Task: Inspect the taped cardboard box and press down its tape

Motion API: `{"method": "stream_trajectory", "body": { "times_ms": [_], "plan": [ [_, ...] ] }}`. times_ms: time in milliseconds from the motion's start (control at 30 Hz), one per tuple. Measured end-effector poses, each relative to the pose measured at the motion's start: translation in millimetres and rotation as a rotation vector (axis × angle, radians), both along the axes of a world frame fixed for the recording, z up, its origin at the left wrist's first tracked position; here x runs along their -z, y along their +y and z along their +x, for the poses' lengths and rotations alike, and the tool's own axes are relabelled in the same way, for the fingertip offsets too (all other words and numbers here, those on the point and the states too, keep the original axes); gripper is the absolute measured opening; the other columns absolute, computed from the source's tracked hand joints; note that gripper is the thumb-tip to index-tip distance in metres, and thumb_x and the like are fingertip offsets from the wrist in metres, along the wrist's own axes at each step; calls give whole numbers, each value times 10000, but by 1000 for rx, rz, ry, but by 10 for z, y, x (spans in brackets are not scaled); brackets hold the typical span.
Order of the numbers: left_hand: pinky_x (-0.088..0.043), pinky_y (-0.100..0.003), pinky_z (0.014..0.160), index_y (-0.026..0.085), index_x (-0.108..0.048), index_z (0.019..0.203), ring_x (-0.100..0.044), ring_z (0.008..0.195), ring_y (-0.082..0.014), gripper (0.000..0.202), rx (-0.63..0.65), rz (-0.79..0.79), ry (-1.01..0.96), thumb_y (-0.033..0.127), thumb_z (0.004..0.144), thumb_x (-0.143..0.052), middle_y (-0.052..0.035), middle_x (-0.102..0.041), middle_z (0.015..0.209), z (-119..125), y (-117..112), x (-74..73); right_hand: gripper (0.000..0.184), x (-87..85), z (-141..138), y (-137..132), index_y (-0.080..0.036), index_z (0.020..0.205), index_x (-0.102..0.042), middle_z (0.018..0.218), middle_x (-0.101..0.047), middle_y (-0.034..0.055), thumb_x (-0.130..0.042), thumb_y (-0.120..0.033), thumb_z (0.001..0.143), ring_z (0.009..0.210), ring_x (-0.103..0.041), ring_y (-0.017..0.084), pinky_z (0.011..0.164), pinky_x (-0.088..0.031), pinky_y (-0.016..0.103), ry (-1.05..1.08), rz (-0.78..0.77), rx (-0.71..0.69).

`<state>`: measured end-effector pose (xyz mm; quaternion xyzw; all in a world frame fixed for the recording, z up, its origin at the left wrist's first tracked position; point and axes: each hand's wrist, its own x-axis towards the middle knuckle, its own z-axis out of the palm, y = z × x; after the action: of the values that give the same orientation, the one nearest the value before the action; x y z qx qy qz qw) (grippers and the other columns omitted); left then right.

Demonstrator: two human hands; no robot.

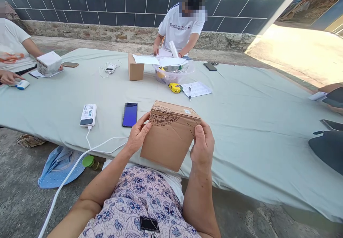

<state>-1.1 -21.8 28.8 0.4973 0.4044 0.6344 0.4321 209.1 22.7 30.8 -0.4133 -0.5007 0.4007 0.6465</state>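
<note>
A brown cardboard box [166, 138] is held between my two hands at the table's near edge, tilted toward me. Dark scribbled lines mark its upper left, and a small pale label sits on its top face. My left hand [139, 132] grips the left side, thumb on the front face. On the opposite side my right hand [202, 143] is closed round the upper right edge, thumb also in front. The fingers behind the box are partly hidden. A phone [130, 115] with a blue screen lies just left of my left hand.
A white power bank [88, 115] with a cable lies at left. Farther back are a yellow tape measure [175, 87], a printed sheet [199, 89] with a pen, a plastic basin [174, 75] and another cardboard box [135, 70]. People sit across and at both sides of the cloth-covered table [254, 123].
</note>
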Motion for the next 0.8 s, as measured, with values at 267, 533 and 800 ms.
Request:
{"method": "stream_trajectory", "body": {
  "times_ms": [267, 533, 800],
  "plan": [
    [-291, -494, 1277, 429, -299, 1622, -259, 1591, -345, 941, 395, -126, 112, 514, 834, -806, -15, -304, 1715, -330, 72, 166, 637, 18, -12, 82, -214, 1160, -708, 1233, -734, 86, -755, -708, 762, 1172, -666, 270, 1054, -519, 465, 146, -98, 18],
    [-245, -515, 1290, 397, -41, 1665, -279, 1578, -355, 1274, 529, -227, 6, 547, 719, -881, -54, -240, 1735, -268, 83, 338, 652, 27, 5, 104, -213, 1164, -722, 1246, -737, 85, -788, -697, 731, 1186, -665, 274, 1042, -530, 452, 154, -116, 6],
    [-446, -501, 1149, 293, -315, 1628, -504, 1415, -392, 1083, 304, -229, -266, 546, 720, -846, -117, -542, 1545, -83, 66, 319, 614, 20, 30, 71, -246, 1337, -670, 1416, -667, 96, -749, -601, 842, 1321, -607, 290, 1097, -510, 457, 34, -17, -110]
  ]
}}
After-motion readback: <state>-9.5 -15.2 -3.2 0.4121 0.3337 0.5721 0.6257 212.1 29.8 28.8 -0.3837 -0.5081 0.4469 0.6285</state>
